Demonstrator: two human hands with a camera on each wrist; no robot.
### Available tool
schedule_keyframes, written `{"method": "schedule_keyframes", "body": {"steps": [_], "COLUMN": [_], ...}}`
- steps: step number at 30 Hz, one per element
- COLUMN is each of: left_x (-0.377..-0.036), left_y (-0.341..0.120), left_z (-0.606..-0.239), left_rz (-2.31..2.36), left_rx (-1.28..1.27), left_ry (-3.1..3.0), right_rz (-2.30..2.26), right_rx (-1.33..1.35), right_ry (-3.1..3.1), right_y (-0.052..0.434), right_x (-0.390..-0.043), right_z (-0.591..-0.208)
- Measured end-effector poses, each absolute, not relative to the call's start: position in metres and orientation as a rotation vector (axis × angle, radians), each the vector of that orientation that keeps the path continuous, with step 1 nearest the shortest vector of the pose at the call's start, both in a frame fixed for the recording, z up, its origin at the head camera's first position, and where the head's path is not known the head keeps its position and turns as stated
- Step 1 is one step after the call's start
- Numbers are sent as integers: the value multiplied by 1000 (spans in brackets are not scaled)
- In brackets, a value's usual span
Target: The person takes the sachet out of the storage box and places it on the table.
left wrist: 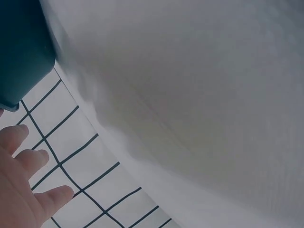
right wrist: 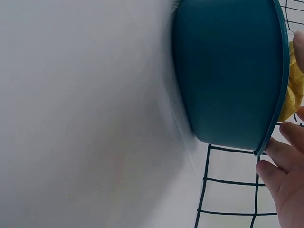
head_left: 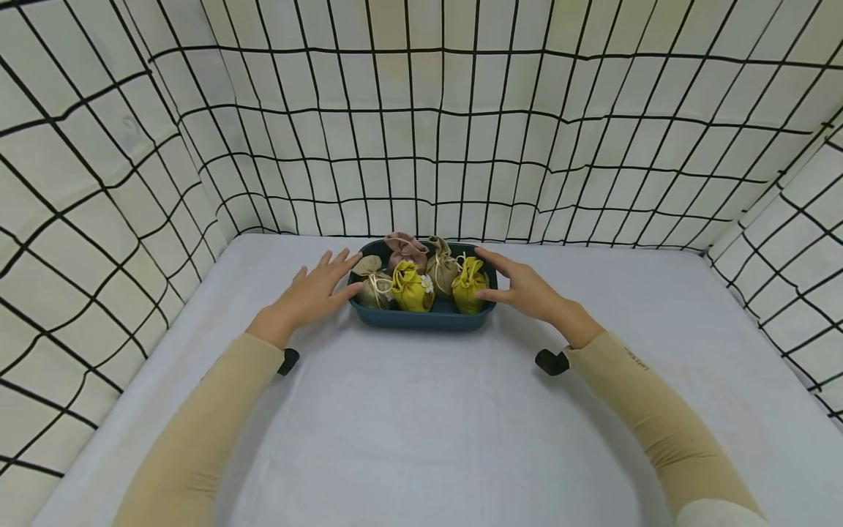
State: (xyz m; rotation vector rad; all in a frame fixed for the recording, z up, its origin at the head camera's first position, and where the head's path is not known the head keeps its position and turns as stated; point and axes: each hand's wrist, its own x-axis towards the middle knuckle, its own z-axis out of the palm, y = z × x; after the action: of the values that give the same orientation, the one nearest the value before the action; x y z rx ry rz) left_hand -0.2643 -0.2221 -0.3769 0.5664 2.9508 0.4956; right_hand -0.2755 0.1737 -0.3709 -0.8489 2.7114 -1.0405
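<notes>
Drawstring pouches (head_left: pixel 412 287), five visible, sit inside a teal tub (head_left: pixel 421 320) near the far edge of the worktop (head_left: pixel 421 410), our left hand (head_left: pixel 312 291) spread and right hand (head_left: pixel 532 294) loosely open alongside, both empty; what remains, we cannot tell.

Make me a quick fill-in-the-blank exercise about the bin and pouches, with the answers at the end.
1. The blue bin holds ____ pouches in all.
2. The pouch nearest the right hand is ____.
3. The pink pouch stands in the ____ row.

Missing words: five; yellow; back.
</notes>
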Motion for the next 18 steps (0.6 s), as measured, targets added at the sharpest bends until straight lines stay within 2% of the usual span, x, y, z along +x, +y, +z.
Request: {"method": "schedule_keyframes", "body": {"steps": [18], "left_x": [-265], "left_y": [-223], "left_z": [-381], "left_rz": [531], "left_rx": [570], "left_ry": [2920], "right_rz": [-942], "right_rx": [-901], "right_ry": [2721], "right_y": [161], "right_x": [-292], "right_z": [-363]}}
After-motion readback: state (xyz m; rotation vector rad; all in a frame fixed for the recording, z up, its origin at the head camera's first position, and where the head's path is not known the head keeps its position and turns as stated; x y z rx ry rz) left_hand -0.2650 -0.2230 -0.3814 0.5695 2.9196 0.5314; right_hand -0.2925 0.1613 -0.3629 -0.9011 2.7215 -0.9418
